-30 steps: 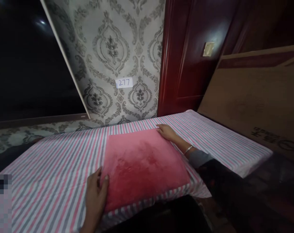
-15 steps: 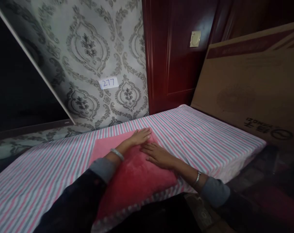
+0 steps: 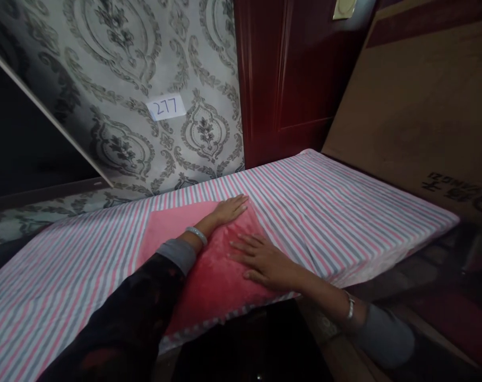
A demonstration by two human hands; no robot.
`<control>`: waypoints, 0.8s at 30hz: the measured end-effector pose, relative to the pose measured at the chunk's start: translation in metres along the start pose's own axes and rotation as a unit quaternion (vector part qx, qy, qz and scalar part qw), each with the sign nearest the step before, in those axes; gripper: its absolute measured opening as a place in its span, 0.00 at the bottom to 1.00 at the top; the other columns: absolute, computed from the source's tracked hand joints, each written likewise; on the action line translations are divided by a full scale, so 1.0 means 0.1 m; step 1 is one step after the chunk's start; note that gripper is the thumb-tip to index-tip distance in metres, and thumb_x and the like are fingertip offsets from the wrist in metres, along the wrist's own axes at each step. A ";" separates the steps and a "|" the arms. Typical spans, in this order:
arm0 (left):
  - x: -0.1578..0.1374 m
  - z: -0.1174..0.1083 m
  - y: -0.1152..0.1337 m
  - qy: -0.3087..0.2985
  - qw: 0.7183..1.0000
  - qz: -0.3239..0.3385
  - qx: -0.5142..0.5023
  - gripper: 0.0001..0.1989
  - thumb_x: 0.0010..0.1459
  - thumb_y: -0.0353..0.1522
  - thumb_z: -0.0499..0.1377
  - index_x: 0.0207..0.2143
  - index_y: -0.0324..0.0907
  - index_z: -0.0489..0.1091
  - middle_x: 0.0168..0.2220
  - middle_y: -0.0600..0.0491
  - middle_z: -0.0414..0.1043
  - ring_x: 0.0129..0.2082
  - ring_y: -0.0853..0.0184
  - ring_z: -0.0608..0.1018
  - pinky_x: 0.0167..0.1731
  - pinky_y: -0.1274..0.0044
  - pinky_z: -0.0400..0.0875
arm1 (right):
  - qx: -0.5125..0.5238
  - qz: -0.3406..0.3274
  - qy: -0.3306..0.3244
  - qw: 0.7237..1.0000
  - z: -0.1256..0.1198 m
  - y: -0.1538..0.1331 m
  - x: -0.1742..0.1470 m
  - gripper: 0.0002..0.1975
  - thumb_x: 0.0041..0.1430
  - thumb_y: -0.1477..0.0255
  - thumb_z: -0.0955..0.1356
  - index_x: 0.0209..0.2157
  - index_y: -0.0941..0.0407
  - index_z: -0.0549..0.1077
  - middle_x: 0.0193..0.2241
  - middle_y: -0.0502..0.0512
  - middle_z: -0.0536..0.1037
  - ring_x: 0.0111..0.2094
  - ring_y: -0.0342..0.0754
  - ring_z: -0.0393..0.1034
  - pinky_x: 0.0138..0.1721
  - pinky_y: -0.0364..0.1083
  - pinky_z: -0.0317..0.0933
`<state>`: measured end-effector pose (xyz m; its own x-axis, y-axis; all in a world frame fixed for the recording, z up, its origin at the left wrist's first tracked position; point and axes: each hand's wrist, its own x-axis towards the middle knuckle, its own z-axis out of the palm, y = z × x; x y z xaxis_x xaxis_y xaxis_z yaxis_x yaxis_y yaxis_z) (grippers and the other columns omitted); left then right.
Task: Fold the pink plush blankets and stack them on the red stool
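Observation:
A pinkish-red plush cloth (image 3: 213, 286) lies spread on a table covered by a striped pink, grey and white tablecloth (image 3: 304, 207). Near the cloth's far right corner, my left hand (image 3: 230, 209) rests flat on it, fingers stretched to the right. My right hand (image 3: 265, 260) lies palm down on the cloth's right part, its fingers spread and pointing left. Neither hand grips anything. The cloth's front edge reaches the table's near edge, and its left part is partly hidden behind my left forearm.
Behind the table is a patterned wallpaper wall with a paper label (image 3: 166, 107) reading 277. A dark screen-like panel (image 3: 29, 132) stands at the left. A dark red door (image 3: 300, 69) and a large cardboard box (image 3: 416, 111) stand at the back right.
My right hand has moved toward the near edge, away from my left hand, and its fingers have spread. My left hand stays by the far corner. The camera view has tilted down.

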<state>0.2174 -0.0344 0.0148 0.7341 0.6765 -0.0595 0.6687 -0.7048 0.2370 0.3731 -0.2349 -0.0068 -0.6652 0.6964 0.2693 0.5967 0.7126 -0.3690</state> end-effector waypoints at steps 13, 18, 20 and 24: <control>-0.09 -0.10 0.20 -0.005 0.999 -0.021 0.024 0.33 0.70 0.48 0.37 0.72 0.48 0.43 0.74 0.48 0.38 0.72 0.55 0.49 0.67 0.58 0.45 | -0.020 0.040 0.000 0.999 0.22 -0.57 -0.92 0.28 0.72 0.64 0.62 0.70 0.43 0.52 0.69 0.50 0.56 0.71 0.52 0.42 0.69 0.63 0.42; -0.31 -0.37 0.15 0.008 0.999 -0.003 0.036 0.33 0.69 0.49 0.39 0.72 0.50 0.41 0.74 0.48 0.36 0.73 0.57 0.46 0.67 0.53 0.37 | -0.023 0.017 0.054 0.998 -0.11 -0.63 -0.59 0.26 0.72 0.63 0.60 0.69 0.46 0.56 0.68 0.53 0.59 0.70 0.53 0.45 0.68 0.60 0.46; -0.46 -0.48 0.05 -0.003 0.999 0.006 0.042 0.33 0.69 0.50 0.39 0.72 0.51 0.42 0.74 0.49 0.38 0.73 0.57 0.46 0.67 0.53 0.38 | -0.023 -0.017 0.050 0.998 -0.19 -0.59 -0.30 0.25 0.73 0.62 0.60 0.69 0.47 0.58 0.68 0.53 0.60 0.70 0.53 0.45 0.68 0.60 0.46; -0.69 -0.51 -0.18 -0.031 0.998 0.004 0.051 0.31 0.69 0.50 0.39 0.71 0.56 0.46 0.73 0.52 0.43 0.72 0.56 0.47 0.67 0.52 0.39 | -0.009 -0.072 0.017 0.997 -0.15 -0.43 0.32 0.25 0.73 0.60 0.60 0.67 0.48 0.61 0.67 0.54 0.61 0.69 0.52 0.49 0.69 0.59 0.44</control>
<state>0.1485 -0.0575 0.0641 0.7436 0.6579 -0.1190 0.6686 -0.7307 0.1380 0.3331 -0.2425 0.0314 -0.7295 0.5889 0.3479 0.5038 0.8067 -0.3090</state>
